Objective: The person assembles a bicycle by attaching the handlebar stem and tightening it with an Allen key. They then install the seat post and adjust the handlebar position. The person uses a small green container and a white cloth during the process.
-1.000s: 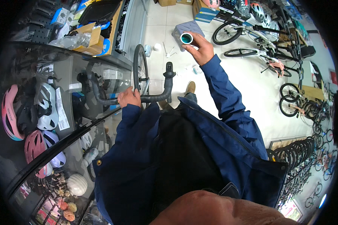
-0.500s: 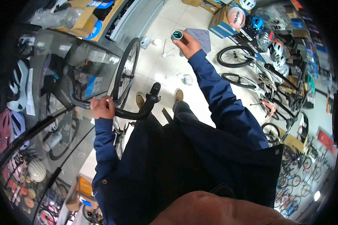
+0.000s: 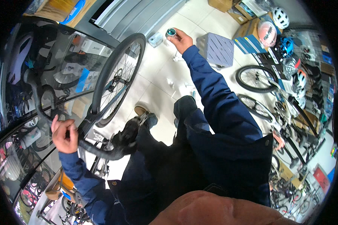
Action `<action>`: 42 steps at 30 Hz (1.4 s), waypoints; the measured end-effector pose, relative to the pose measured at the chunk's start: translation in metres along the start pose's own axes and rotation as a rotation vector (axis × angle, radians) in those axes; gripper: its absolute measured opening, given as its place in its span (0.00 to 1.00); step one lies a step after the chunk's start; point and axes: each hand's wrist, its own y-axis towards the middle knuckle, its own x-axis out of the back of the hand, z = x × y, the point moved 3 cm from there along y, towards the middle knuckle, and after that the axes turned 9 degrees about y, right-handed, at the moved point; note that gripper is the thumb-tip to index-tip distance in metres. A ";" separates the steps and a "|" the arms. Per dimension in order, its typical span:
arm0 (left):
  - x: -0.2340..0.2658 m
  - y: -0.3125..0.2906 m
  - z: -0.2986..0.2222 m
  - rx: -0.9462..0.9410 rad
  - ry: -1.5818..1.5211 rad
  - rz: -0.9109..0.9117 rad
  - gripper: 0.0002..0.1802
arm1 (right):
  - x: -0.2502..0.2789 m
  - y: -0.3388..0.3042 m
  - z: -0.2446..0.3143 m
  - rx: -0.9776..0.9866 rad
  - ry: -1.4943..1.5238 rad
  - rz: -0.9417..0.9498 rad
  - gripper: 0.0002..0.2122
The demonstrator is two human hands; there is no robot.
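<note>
My left hand (image 3: 65, 137) is closed around the top of a black drop handlebar (image 3: 97, 150), its fingers curled. The bar belongs to a bicycle whose front wheel (image 3: 121, 80) stands ahead on the left. My right hand (image 3: 183, 40) reaches out far in front. Between thumb and fingers it pinches a small round thing (image 3: 171, 32) with a pale rim and a teal middle; its kind is unclear. The bar's near brake hood (image 3: 128, 137) is close to my legs.
A glass display case (image 3: 77, 63) with helmets and boxes runs along the left. Beyond my right hand stands a grey plastic stool (image 3: 216, 50). To the right are a white bicycle (image 3: 274, 88), helmets and cartons. A light-blue packet (image 3: 155, 39) lies on the tiled floor.
My left hand and the handlebar have moved left and nearer to me, and the front wheel looks larger. My right hand still holds the small round thing out ahead.
</note>
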 end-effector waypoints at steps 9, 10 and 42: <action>-0.002 -0.017 0.039 0.023 0.016 0.017 0.14 | -0.067 0.068 -0.183 0.024 0.015 0.063 0.29; -0.002 -0.021 0.043 0.021 0.021 0.006 0.16 | -0.072 0.074 -0.201 0.021 -0.029 0.070 0.29; 0.012 -0.055 0.074 0.103 -0.042 -0.030 0.18 | -0.137 0.108 -0.353 0.141 -0.276 0.135 0.24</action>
